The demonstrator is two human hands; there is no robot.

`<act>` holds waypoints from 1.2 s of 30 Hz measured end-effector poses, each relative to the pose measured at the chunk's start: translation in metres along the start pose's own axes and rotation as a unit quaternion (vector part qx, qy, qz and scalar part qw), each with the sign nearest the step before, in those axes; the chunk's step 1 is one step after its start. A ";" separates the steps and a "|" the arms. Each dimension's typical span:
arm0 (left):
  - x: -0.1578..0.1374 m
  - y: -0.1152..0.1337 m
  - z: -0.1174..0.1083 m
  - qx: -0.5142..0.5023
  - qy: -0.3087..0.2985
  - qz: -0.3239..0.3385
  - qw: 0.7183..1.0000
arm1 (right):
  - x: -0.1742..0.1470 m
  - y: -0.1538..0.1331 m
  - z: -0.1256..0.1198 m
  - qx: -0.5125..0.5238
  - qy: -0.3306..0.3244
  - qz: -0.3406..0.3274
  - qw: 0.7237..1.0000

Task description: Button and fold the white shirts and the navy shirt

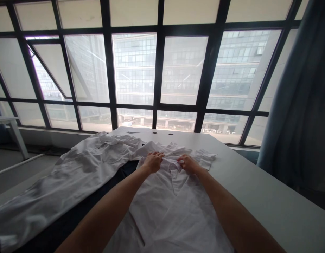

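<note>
A white shirt (175, 207) with a collar and a short buttoned placket lies front up on the table, its lower part towards me. My left hand (153, 162) is at the left side of the collar, fingers bent down and closed on the cloth. On the collar's other side, my right hand (189, 163) pinches the fabric between thumb and fingers. The fingertips of both hands are partly hidden in the folds. Crumpled white cloth (204, 156) bunches just beyond my hands.
More white garments (99, 165) spread along the left, with dark cloth (99, 193) between them and the shirt. The white table (247, 189) extends right and back towards large windows (133, 70). A blue-grey curtain (297, 105) hangs at right; another white table (18, 137) stands far left.
</note>
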State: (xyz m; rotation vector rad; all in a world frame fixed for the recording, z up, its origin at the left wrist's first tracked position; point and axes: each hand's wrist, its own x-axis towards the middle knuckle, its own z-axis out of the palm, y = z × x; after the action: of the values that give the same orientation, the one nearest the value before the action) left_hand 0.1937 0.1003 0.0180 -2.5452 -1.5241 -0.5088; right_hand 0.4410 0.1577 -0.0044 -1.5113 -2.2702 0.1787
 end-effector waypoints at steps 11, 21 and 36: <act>0.024 0.022 -0.011 0.081 -0.057 0.114 0.989 | -0.012 -0.019 -0.019 -0.087 -0.024 -0.016 0.996; -0.003 -0.002 -0.042 0.107 0.028 0.217 0.970 | -0.012 -0.027 -0.045 -0.004 -0.024 -0.071 0.997; 0.005 -0.031 -0.026 -0.271 0.104 -0.135 0.947 | -0.011 -0.022 -0.067 0.223 0.069 0.038 0.972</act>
State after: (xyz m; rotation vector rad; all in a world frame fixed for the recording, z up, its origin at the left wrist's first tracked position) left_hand 0.1627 0.1124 0.0420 -2.5224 -1.8633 -1.3564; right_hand 0.4523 0.1307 0.0604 -1.3236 -1.9004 0.5483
